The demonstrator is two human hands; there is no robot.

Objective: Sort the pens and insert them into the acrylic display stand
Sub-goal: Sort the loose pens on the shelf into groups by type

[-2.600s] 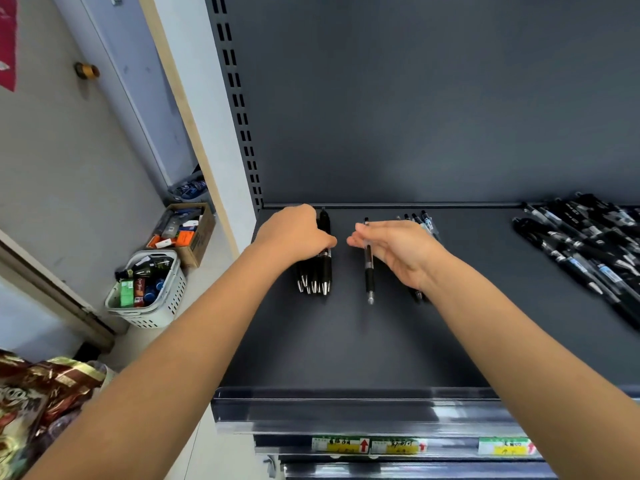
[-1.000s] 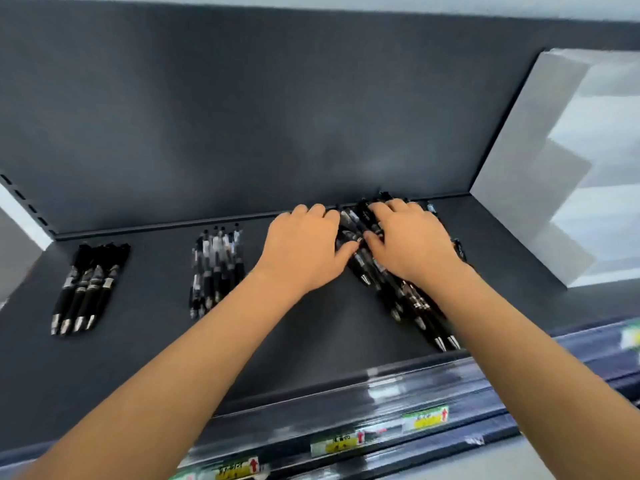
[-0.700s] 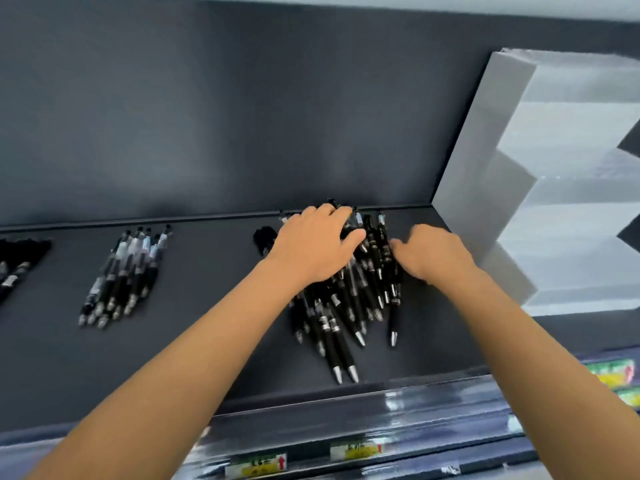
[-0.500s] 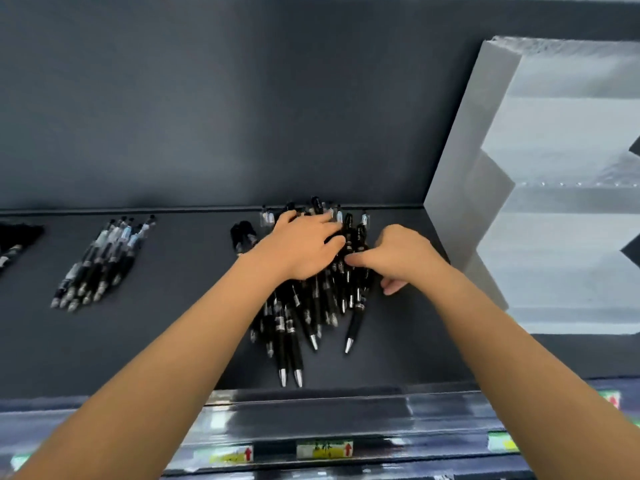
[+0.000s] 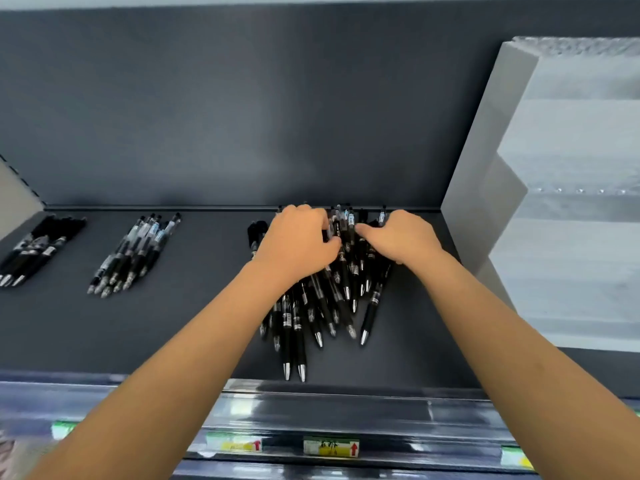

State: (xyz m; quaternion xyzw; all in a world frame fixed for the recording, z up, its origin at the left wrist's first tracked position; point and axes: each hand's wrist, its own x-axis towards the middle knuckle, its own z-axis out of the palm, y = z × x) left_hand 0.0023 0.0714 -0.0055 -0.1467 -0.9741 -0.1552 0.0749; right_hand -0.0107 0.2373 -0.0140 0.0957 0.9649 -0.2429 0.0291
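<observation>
A person's left hand (image 5: pixel 298 244) and right hand (image 5: pixel 401 237) curl fingers round the pile of pens (image 5: pixel 322 306) near the shelf's (image 5: pixel 173 341) back right corner, beside the display stand (image 5: pixel 571 237), apparently gathering them for sorting.

Shelf deck (image 5: pixel 180 334): matt charcoal grey, no pattern recorded. Back panel (image 5: pixel 242 116): the same dark grey, with a paler sheen noted near mid-panel.

Central pile of pens (image 5: pixel 322 306): black barrels and silver tips. Small white printed bands are seen on several, and pale blue-and-white labels on a few far ends.

Middle group of pens (image 5: pixel 135 254): clear upper barrels, black grips, silver tips, blue-white labels.

Far-left group of pens (image 5: pixel 31 252): black, silver-tipped, white marks.

Acrylic display stand (image 5: pixel 571 254): frosted pale grey-white, banded lighter and darker by its steps.

Price labels (image 5: pixel 330 447): yellow with red arrows, some edged green.
</observation>
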